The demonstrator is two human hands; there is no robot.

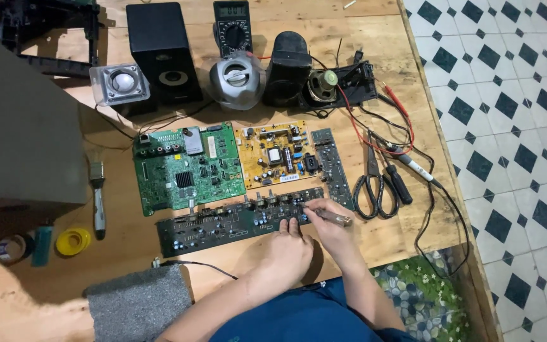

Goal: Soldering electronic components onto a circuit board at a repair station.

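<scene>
A long dark circuit board (223,221) with several knobs and capacitors lies across the wooden table (128,253) in front of me. My left hand (288,248) rests on the board's near edge with its fingers pressed on it. My right hand (329,223) holds a thin metal tool (337,218) and points its tip at the board's right end. Behind this board lie a green circuit board (188,166), a yellow circuit board (275,154) and a narrow grey board (333,166).
Scissors (373,183), a black-handled screwdriver (395,178) and red and black probe leads (400,130) lie to the right. Speakers (163,50), a multimeter (232,25) and a bare speaker driver (323,85) stand at the back. A brush (98,199), tape rolls (73,241) and grey foam (139,303) are left.
</scene>
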